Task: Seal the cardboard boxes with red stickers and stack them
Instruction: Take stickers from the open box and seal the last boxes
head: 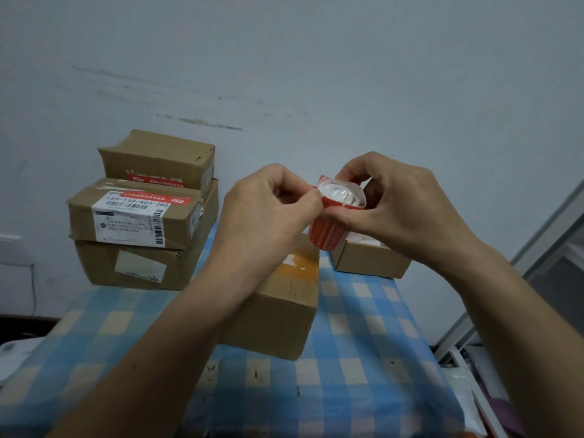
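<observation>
both hands are up over the table, near the middle of the view. the right hand [398,203] curls round a bunch of red stickers [328,235] on white backing, with the thumb in front and the fingers behind. the left hand [268,210] pinches the edge of the bunch at its 9 o'clock side with thumb and first finger. the white writing on the stickers is too small to read.

at 10 o'clock on the table, three cardboard boxes are piled by the wall [347,74]. the top box [158,156] has a red sticker low on its front. the middle box [126,213] has a red sticker on top and a white label [132,222] that reads "159-159-A03-280", with bar codes. its small print is blurry. the bottom box [94,263] has a pale label.

a big brown box [278,314] with orange tape lies at 6 o'clock, below the hands and partly behind the left arm. a small box [369,260] sits at 4 o'clock, under the right hand. a blue checked cloth [363,358] covers the table.
</observation>
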